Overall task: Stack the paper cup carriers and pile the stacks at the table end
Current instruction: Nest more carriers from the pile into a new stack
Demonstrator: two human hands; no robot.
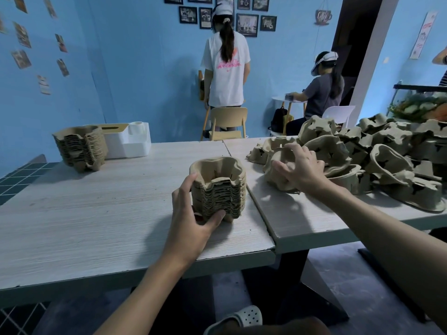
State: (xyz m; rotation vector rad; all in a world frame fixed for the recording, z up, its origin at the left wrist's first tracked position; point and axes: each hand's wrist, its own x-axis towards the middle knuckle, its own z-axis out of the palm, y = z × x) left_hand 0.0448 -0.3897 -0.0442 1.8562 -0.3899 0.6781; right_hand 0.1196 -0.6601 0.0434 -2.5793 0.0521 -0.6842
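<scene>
Two pale wood-grain tables, the left table (96, 213) and the right table (302, 221), are set edge to edge in a room with blue walls. Framed pictures (246, 24) are hung on the far wall, and a wooden chair (228, 124) is drawn up at the far side. Two people are seen beyond, one standing with back turned, one seated.

The near stack (222, 189) of carriers is gripped by the left hand (191, 213). The thumb is curled against its base and the fingers are wrapped round its left side. It stands upright just beside the seam.

Well beyond that hand and to its left, a finished stack (81, 148) is placed at the table end, just beside a white box (130, 143).

A loose carrier (278, 175) is held by the right hand (300, 170), whose fingers are spread and bent over its rim. Beyond and to the right of this hand, a heap of carriers (387, 160) is piled.
</scene>
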